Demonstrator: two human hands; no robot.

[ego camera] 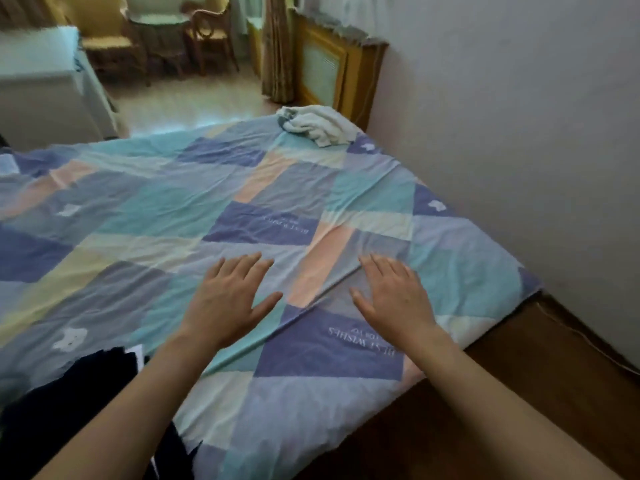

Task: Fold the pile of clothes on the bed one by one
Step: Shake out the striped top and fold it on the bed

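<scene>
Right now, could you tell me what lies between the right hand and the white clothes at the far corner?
Only wrinkled patchwork bedsheet separates the right hand from the white clothes, per the head view.

Wicker chairs flank a small round table beyond the bed, with a wooden cabinet against the wall.

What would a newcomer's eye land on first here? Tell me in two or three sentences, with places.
First, the two open hands, left hand and right hand, spread flat over the patchwork bedsheet in the near middle. Next, the crumpled white garment at the bed's far corner by the wall. Then the dark clothing bunched at the lower left edge.
</scene>
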